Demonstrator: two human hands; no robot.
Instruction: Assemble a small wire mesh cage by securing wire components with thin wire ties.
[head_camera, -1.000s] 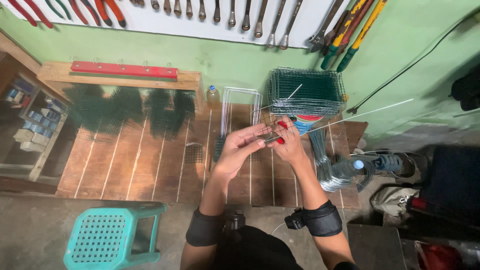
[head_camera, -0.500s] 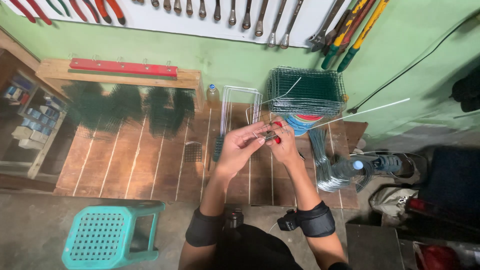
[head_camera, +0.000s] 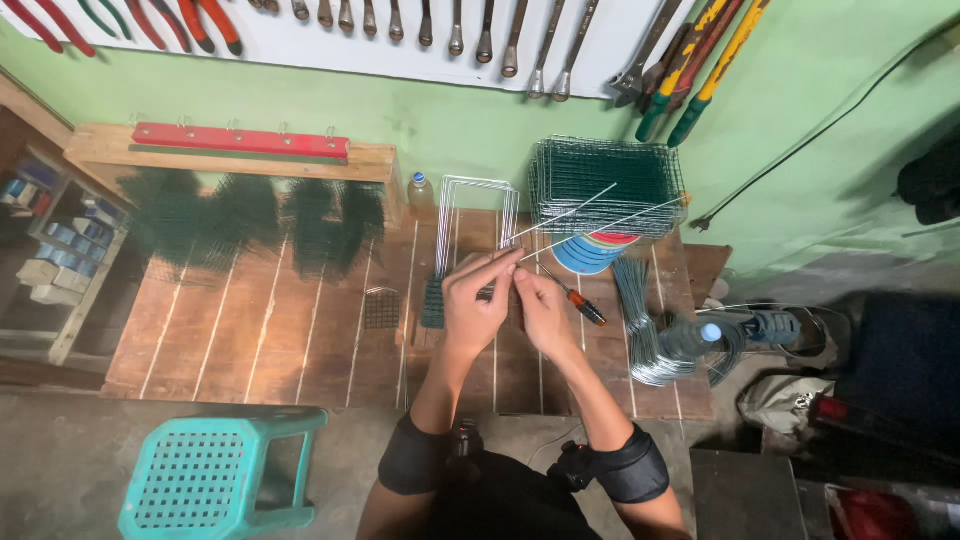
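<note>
Both hands meet over the middle of a wooden workbench (head_camera: 260, 340). My left hand (head_camera: 478, 300) and my right hand (head_camera: 540, 305) pinch the near ends of thin steel wires (head_camera: 590, 215) that run up and to the right over a stack of green wire mesh (head_camera: 605, 185). A screwdriver with an orange and black handle (head_camera: 582, 305) lies on the bench just right of my right hand. A small dark green mesh piece (head_camera: 433, 302) sits just left of my left hand, below bent white wire frames (head_camera: 475, 215).
A coil of grey wire (head_camera: 650, 345) and a plastic bottle (head_camera: 700, 335) lie at the right end. Coloured discs (head_camera: 590, 250) sit under the mesh stack. Pliers, wrenches and cutters hang on the wall. A teal plastic stool (head_camera: 215, 470) stands lower left. Shelves with boxes (head_camera: 55, 255) stand left.
My hands have stayed close together over the bench while working the wire ends; the long wires have swung slightly and now point up to the right.
</note>
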